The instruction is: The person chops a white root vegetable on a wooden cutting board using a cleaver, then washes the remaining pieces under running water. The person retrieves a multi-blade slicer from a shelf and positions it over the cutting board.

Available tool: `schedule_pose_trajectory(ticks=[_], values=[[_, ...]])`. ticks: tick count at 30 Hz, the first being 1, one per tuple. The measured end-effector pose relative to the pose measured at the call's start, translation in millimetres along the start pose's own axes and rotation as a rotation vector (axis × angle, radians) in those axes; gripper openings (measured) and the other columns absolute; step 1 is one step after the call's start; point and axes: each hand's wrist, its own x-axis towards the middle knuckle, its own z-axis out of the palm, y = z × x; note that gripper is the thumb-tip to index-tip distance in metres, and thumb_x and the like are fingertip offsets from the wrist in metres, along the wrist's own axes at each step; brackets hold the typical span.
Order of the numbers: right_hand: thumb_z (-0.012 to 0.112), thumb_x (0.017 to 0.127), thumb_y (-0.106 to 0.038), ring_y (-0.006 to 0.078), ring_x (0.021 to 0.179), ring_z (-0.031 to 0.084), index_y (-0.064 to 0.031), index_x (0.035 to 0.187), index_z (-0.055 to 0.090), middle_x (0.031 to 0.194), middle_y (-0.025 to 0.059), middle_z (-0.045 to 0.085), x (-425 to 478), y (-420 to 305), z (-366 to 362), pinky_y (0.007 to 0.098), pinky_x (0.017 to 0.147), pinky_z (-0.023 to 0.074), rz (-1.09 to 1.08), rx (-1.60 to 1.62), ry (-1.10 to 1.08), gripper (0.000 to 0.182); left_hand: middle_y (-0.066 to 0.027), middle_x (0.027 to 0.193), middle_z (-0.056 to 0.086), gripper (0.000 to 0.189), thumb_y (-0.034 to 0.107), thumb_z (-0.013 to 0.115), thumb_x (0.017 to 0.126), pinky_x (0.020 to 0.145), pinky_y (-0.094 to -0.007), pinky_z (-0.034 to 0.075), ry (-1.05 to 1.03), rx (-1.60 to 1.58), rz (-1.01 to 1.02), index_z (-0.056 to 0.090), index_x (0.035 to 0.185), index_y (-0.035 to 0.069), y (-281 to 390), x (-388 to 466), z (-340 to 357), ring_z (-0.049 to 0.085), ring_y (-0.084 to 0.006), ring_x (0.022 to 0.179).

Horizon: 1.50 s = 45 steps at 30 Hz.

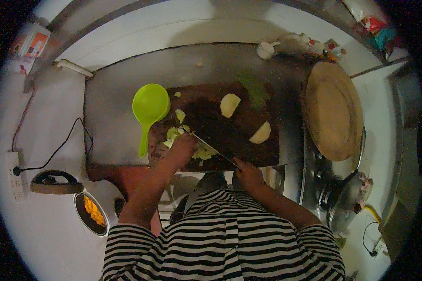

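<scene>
My right hand (249,175) grips the handle of a kitchen knife (214,150), its thin blade pointing away and to the left. Beside the blade tip, my left hand (183,148) bends its fingers over pale green chopped vegetable (172,136), perhaps cabbage; the fingertips are partly hidden. More cut pieces (205,153) lie under and along the near side of the blade. All this rests on a dark brown cutting board (239,140). Two pale cut vegetable wedges (229,105) (261,132) sit apart on its right half, near some green leaves (255,89).
A lime-green dipper (151,103) overlaps the board's left edge. At lower left stands an opened rice cooker (105,196) holding orange pieces. A large round wooden lid or board (332,109) leans at right, above a glass-lidded pan (344,203). A white dipper (266,51) sits at the back.
</scene>
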Motion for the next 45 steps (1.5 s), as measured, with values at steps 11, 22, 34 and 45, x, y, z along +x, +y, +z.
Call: schedule_pose_trajectory(ticks=[11, 22, 34, 45], values=[[0.060, 0.086, -0.015, 0.0389, 0.090, 0.060, -0.0070, 0.127, 0.051, 0.105, 0.0212, 0.061, 116.0, -76.6, -44.2, 0.0469, 0.077, 0.0499, -0.095, 0.138, 0.218, 0.043, -0.0153, 0.110, 0.058, 0.027, 0.007, 0.062, 0.082, 0.087, -0.0421, 0.044, 0.433, -0.574, -0.401, 0.058, 0.109, 0.007, 32.1, -83.7, -6.2, 0.052, -0.0364, 0.103], [0.062, 0.085, -0.017, 0.0375, 0.094, 0.060, -0.0068, 0.125, 0.053, 0.107, 0.0187, 0.062, 186.4, -74.1, -48.8, 0.0468, 0.079, 0.0481, -0.280, 0.084, 0.187, 0.042, -0.0146, 0.122, 0.052, 0.026, 0.003, 0.061, 0.081, 0.090, -0.0395, 0.045, 0.776, -0.595, -0.429, 0.056, 0.107, 0.003, 8.5, -112.3, 2.2, 0.052, -0.0339, 0.110], [0.063, 0.081, -0.016, 0.0376, 0.092, 0.061, -0.0121, 0.122, 0.057, 0.100, 0.0191, 0.064, 145.0, -60.5, -61.9, 0.0452, 0.079, 0.0484, -0.228, 0.040, 0.058, 0.042, -0.0147, 0.122, 0.053, 0.027, 0.001, 0.060, 0.083, 0.089, -0.0371, 0.046, 0.705, -0.715, -0.573, 0.054, 0.109, 0.003, 19.9, -131.7, 25.7, 0.053, -0.0318, 0.109], [0.059, 0.082, -0.011, 0.0377, 0.092, 0.059, -0.0184, 0.129, 0.051, 0.102, 0.0185, 0.060, 114.9, -43.9, -59.9, 0.0471, 0.079, 0.0490, -0.443, -0.128, 0.052, 0.048, -0.0154, 0.120, 0.053, 0.024, 0.003, 0.059, 0.084, 0.091, -0.0363, 0.043, 0.688, -0.792, -0.591, 0.054, 0.108, 0.004, 33.3, -134.6, 36.4, 0.053, -0.0320, 0.111]])
